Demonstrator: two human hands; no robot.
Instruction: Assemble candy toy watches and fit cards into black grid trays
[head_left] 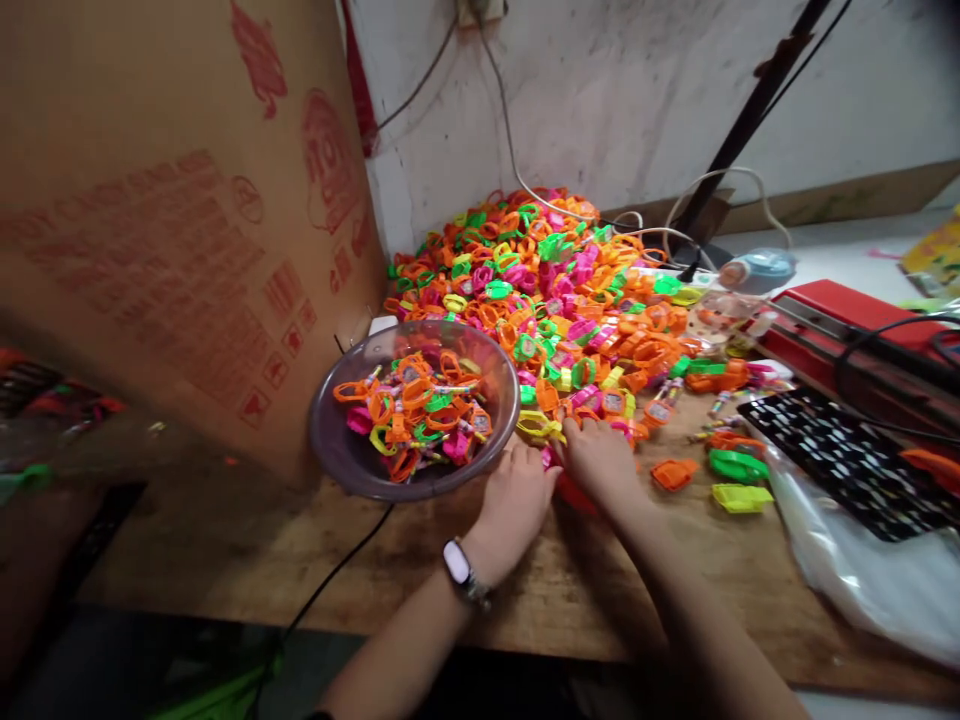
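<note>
My left hand (519, 502), with a smart band on its wrist, rests at the front edge of a heap of bright plastic toy watches (547, 290). Its fingers are curled beside a bit of pink. Right beside it is my right hand (600, 458), fingers bent down and closed. What either hand grips is hidden. A yellow toy watch (540, 426) lies just beyond both sets of fingertips. To the left, a purple translucent bowl (330, 455) holds orange, green and pink toy watches mixed with small patterned sticks.
A large cardboard box (187, 200) stands at the left. Several loose watches, one green (739, 465), lie to the right. Beyond them are a black patterned sheet (847, 460), clear plastic bags (870, 570) and a red device (847, 310). Cables run over the heap and a dark pole (739, 140) leans behind.
</note>
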